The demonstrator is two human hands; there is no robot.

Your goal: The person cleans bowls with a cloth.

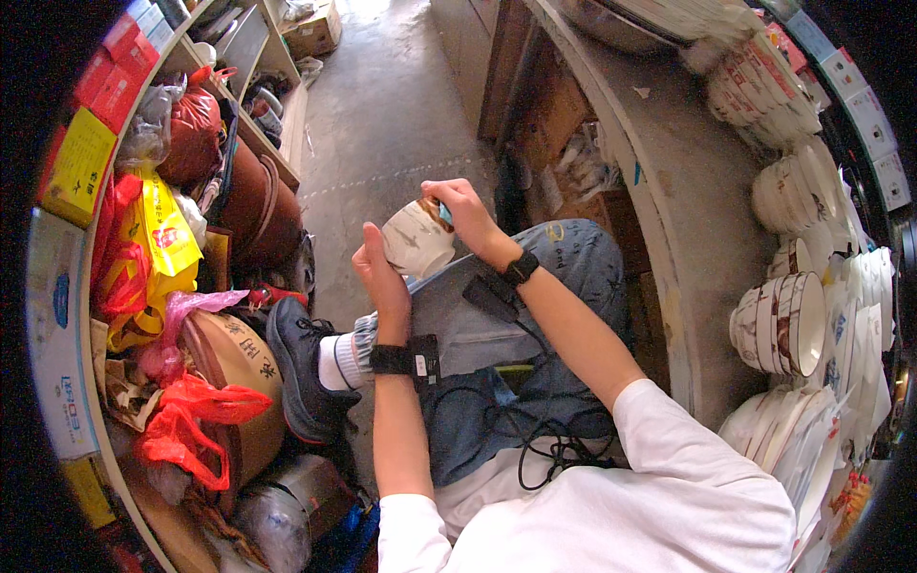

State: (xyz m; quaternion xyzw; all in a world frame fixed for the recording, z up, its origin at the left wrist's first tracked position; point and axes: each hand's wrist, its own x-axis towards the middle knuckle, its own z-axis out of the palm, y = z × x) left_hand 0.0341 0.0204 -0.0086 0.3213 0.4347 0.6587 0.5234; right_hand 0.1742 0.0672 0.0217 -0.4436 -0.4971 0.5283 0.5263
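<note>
A white bowl [418, 239] with grey and brown markings is held tilted in front of my knees. My left hand [382, 277] grips it from the left side, thumb up along the wall and fingers mostly hidden beneath. At the upper right of the rim, my right hand [466, 218] is closed around a small light-blue piece [445, 213], too small to make out, which presses against the bowl. Black straps with small devices sit on both my wrists, and a black cable lies across my lap.
Stacked patterned bowls [778, 325] and plates [778, 430] line the shelf at my right. To the left are a brown jar [263, 210], a tan round container [229, 353], a yellow bag [167, 239] and red plastic bags [201, 411]. A cardboard box [313, 31] stands far ahead.
</note>
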